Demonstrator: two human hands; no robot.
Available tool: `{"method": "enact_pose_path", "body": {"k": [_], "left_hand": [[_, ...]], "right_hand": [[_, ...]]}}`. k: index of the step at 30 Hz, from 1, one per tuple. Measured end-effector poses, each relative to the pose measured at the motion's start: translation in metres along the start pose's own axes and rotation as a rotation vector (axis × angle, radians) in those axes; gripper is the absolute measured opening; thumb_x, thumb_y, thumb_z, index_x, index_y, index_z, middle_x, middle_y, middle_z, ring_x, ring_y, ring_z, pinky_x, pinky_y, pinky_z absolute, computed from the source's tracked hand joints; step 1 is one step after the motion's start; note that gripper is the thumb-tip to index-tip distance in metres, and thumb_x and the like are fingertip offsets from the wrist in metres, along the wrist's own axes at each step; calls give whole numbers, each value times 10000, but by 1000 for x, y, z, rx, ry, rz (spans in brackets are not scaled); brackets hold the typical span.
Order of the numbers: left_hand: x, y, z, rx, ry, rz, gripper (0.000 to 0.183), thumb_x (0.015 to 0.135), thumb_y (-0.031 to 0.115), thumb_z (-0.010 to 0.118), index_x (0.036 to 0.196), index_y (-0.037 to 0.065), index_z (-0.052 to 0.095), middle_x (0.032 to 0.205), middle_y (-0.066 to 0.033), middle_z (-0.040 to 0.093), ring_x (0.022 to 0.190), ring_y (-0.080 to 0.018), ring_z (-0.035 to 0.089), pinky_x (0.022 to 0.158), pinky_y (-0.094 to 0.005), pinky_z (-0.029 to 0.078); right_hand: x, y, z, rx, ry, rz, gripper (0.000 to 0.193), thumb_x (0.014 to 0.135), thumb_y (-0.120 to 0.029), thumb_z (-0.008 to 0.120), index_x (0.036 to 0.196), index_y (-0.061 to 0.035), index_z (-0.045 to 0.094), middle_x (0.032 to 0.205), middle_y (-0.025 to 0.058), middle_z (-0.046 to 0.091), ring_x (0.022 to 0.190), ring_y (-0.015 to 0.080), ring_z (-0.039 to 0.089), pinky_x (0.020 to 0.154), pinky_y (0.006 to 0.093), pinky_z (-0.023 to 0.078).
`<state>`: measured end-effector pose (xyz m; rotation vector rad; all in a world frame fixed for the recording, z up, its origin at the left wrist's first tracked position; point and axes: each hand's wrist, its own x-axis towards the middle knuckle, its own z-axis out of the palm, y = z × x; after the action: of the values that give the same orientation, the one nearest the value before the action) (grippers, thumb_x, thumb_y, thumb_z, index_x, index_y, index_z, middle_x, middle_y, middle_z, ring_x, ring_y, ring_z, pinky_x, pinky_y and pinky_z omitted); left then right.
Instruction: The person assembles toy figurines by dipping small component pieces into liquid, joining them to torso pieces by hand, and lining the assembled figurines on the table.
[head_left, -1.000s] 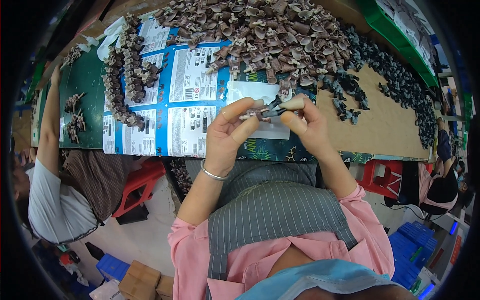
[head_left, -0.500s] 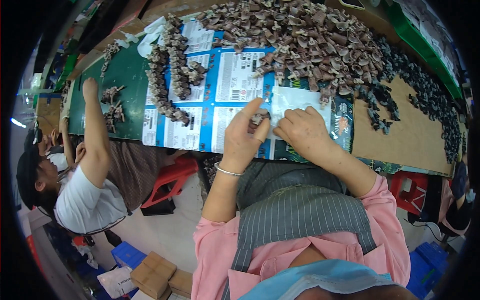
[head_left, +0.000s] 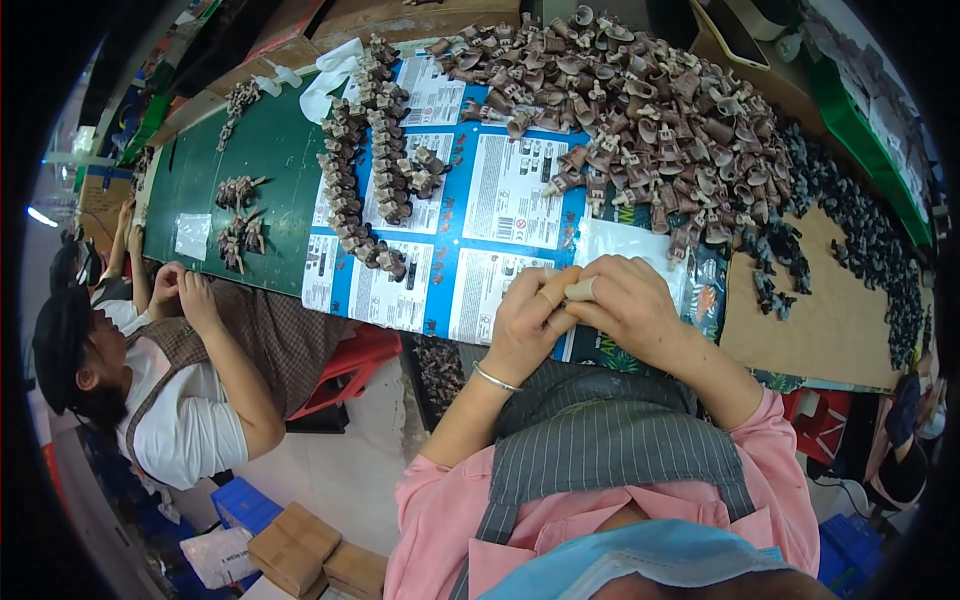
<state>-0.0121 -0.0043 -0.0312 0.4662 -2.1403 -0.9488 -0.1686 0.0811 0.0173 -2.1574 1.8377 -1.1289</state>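
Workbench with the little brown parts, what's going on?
A person's left hand and right hand meet at the fingertips; anything between them is hidden. Ahead lies a heap of brown parts, with dark parts to its right and curved rows of small pieces on a blue-and-white printed sheet to its left. A co-worker at left has both hands close together.

Small brown parts [head_left: 690, 135] (variously tilted), densely heaped

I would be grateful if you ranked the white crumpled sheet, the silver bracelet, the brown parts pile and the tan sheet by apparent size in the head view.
1. Brown parts pile
2. Tan sheet, partly covered
3. White crumpled sheet
4. Silver bracelet
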Motion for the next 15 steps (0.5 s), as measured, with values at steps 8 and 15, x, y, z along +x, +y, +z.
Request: {"method": "enact_pose_path", "body": {"k": [8, 15], "left_hand": [[1, 7, 0, 44, -55, -121, 466, 759, 70, 755, 1215, 60, 654, 865, -97, 567, 756, -250, 582, 657, -333, 492], [-4, 9, 4, 74, -28, -120, 448, 776, 70, 743, 1216, 61, 654, 849, -104, 551, 734, -251, 577, 647, -345, 488]], "right_hand": [[2, 6, -2, -18, -94, 18, 192, 796, -164, 701, 916, -95, 567, 871, 47, 573, 777, 227, 602, 654, 337, 426], [-3, 5, 6, -46, -21, -28, 176, 808, -148, 683, 935, -93, 574, 932, 57, 602, 789, 222, 617, 637, 339, 421]]}}
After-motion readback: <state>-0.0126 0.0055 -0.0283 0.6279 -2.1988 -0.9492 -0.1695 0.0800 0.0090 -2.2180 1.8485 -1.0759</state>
